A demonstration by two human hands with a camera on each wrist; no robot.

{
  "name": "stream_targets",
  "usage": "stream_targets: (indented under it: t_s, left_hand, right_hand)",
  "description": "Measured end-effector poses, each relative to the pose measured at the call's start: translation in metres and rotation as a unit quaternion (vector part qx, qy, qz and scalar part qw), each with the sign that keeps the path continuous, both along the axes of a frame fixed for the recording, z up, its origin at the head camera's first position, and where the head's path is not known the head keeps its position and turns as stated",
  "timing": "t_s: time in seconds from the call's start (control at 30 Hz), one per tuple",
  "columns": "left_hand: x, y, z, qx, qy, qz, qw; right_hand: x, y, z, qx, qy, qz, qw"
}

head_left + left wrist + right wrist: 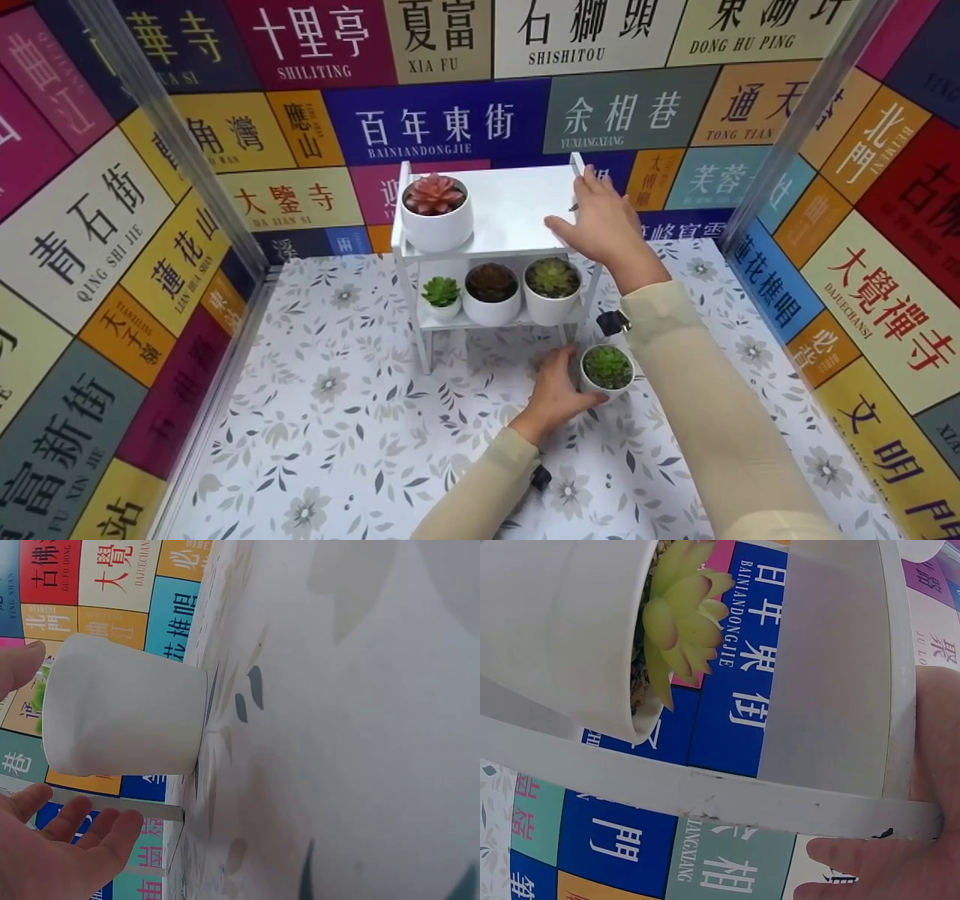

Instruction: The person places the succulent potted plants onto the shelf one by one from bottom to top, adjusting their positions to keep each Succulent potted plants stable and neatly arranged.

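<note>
A white two-tier plant shelf (517,217) stands on the patterned cloth in the head view. My right hand (604,225) holds its upper right corner, thumb on the top board and fingers along the outer side of the frame. To the right of the shelf's front leg, a small white pot with a green succulent (607,367) stands upright on the cloth. My left hand (559,394) is around its left side, thumb and fingers spread. In the left wrist view, a gap shows between the fingers (112,829) and the white pot (124,709).
A larger pot with a red succulent (437,214) sits at the top board's left. On the lower tier stand a small green one (440,296), a brownish one (491,292) and a yellow-green one (553,289). Colourful sign-printed walls (450,120) enclose the cloth (330,420).
</note>
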State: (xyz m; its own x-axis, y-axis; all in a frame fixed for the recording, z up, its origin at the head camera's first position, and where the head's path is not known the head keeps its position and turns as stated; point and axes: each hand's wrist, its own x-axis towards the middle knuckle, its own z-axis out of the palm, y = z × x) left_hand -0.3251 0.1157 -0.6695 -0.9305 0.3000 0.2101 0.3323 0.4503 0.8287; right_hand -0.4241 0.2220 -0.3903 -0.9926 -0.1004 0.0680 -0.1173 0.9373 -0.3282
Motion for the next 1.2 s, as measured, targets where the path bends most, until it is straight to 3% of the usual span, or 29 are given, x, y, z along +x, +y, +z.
stream_targets:
  t_s: [0.2,0.6,1.2]
  left_hand:
    - [-0.003,0.006,-0.002,-0.009,0.017,0.001,0.9998]
    - [-0.003,0.017,-0.009,-0.008,0.016,0.001,0.9998]
    - [-0.002,0.032,-0.015,-0.005,0.012,0.044,0.9989]
  right_hand:
    - [0.001,0.001,0.001,-0.002,0.002,0.002,1.0000]
    - [0.001,0.001,0.001,-0.010,0.003,0.002,0.9999]
    - [-0.001,0.000,0.000,-0.005,0.009,0.004,0.9999]
